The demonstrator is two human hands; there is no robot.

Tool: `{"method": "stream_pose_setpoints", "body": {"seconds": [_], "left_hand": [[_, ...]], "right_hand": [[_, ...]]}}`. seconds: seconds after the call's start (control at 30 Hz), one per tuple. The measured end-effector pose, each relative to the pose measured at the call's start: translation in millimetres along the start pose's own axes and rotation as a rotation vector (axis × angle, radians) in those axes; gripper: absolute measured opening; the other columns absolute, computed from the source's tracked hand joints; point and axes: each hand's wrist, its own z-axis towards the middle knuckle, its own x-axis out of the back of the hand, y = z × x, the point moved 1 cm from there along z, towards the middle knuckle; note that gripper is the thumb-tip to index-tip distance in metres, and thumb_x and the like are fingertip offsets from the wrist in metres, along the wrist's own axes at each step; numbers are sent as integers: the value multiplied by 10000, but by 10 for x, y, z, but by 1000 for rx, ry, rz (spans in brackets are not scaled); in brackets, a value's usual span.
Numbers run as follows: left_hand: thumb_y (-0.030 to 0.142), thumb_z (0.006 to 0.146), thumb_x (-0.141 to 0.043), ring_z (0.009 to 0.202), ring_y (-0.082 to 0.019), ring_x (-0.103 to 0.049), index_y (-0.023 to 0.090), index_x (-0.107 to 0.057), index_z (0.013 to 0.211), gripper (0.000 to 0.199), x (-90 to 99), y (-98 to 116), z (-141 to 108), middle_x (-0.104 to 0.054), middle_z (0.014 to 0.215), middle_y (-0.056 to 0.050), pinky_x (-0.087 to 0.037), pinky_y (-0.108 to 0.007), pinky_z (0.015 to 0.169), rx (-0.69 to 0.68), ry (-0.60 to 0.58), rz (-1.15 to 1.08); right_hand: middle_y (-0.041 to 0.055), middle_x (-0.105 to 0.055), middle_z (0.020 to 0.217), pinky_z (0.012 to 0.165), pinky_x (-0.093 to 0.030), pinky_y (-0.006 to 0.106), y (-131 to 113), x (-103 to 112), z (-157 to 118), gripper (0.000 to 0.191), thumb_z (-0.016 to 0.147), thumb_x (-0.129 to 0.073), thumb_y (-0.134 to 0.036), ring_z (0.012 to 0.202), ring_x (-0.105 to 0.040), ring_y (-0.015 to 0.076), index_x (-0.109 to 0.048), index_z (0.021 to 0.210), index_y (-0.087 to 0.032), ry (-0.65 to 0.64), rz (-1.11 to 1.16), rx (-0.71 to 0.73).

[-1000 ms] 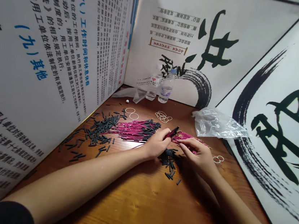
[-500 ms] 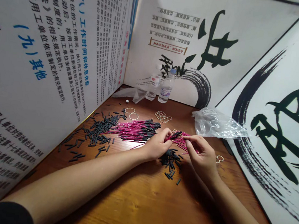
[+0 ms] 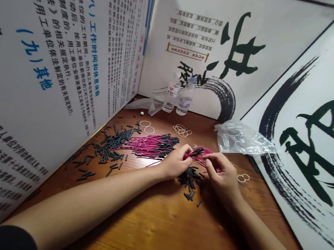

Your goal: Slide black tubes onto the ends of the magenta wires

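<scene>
My left hand (image 3: 178, 162) is closed around a few pink wires with black sleeves (image 3: 197, 152), whose black ends point up and right. Just right of it, my right hand (image 3: 222, 171) has thumb and forefinger pinched by the loose pink wires (image 3: 201, 160); whatever lies between the fingertips is too small to make out. Beneath and between the hands is a small heap of short black tubes (image 3: 191, 180). Left of my left hand lies a wide bundle of pink wires with black ends (image 3: 152, 145), next to a larger pile of black tubes (image 3: 111, 146).
Two plastic bottles (image 3: 185, 97) stand at the back beside a clear plastic strip (image 3: 148, 105). Pale rubber bands (image 3: 182, 131) lie behind the wires, with two more rings (image 3: 243, 177) at the right. A crumpled clear bag (image 3: 244, 139) rests against the printed panels (image 3: 196, 31) enclosing the table (image 3: 154, 225).
My right hand has shifted slightly left and down, its fingertips now away from the sleeved wires' tips. The two rings at right show more fully. My left hand has barely moved.
</scene>
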Motion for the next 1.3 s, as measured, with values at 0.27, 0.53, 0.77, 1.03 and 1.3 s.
{"method": "stream_pose_setpoints", "body": {"seconds": [0.27, 0.53, 0.77, 1.03, 1.3], "left_hand": [[182, 824, -450, 631, -102, -387, 173, -477, 848, 37, -2, -25, -4, -432, 689, 49, -316, -243, 611, 1, -26, 26], [199, 829, -452, 625, -103, -386, 176, -480, 844, 39, -3, -43, -12, -431, 677, 51, -308, -239, 600, -1, -38, 38], [198, 830, -447, 638, -104, -393, 172, -482, 853, 49, -12, -56, -1, -438, 692, 47, -320, -241, 613, -11, -20, 33], [208, 838, -450, 637, -103, -393, 174, -489, 863, 58, -17, -76, 3, -442, 694, 46, -325, -235, 619, -36, -14, 26], [216, 845, -450, 635, -103, -385, 173, -491, 883, 70, -16, -71, -7, -442, 702, 41, -319, -230, 604, -45, -49, -9]], "right_hand": [[29, -617, 818, 577, -423, 272, 9, 3, -7, 129, 879, -537, -273, 637, -535, 136, -644, 889, -203, 12, -25, 4], [35, -619, 799, 581, -434, 281, 3, -8, -4, 134, 883, -533, -292, 629, -536, 141, -635, 879, -204, 13, -44, 19], [38, -634, 823, 616, -448, 288, 43, -23, -17, 137, 886, -534, -297, 660, -560, 152, -633, 885, -203, 6, -17, 4], [52, -664, 872, 682, -478, 308, 67, -45, -22, 152, 894, -535, -317, 767, -609, 183, -641, 910, -209, -12, 1, 23], [56, -680, 897, 663, -499, 303, 80, -77, -26, 223, 877, -572, -392, 746, -627, 178, -627, 978, -201, 7, 91, -65]]}}
